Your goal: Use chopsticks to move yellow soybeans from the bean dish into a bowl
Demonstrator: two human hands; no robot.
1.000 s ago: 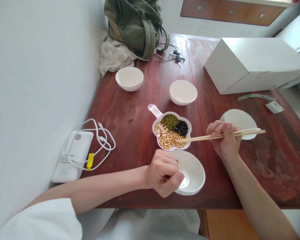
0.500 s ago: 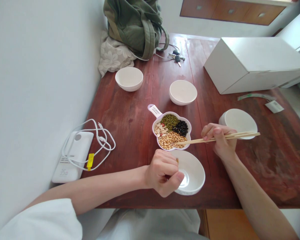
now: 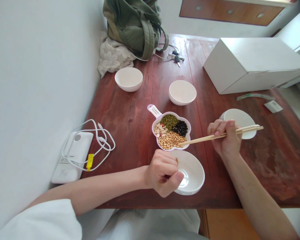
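My left hand [image 3: 165,175] is closed in a fist over the left rim of the near white bowl [image 3: 193,171]. Its curled fingers hide whether they grip the rim. A small brown bit [image 3: 177,160] shows beside the knuckles. My right hand [image 3: 226,138] holds a pair of wooden chopsticks [image 3: 202,139], their tips low among the yellow soybeans [image 3: 168,141]. The beans lie in a flower-shaped dish [image 3: 190,133] with a labelled handle, along with green mung beans [image 3: 169,121], black beans [image 3: 180,128] and pale peanut pieces [image 3: 160,130].
Behind the dish stand two white bowls [image 3: 128,80] [image 3: 182,93]; another bowl [image 3: 242,120] is partly behind my right hand. A white power bank [image 3: 73,156] with a looped cable lies left. Farther back are a green bag [image 3: 132,26], keys [image 3: 176,58] and a large white box [image 3: 255,63].
My right hand has shifted slightly right and turned, its thumb now higher on the chopsticks. The chopstick tips have moved a little right within the soybeans. My left hand stays put.
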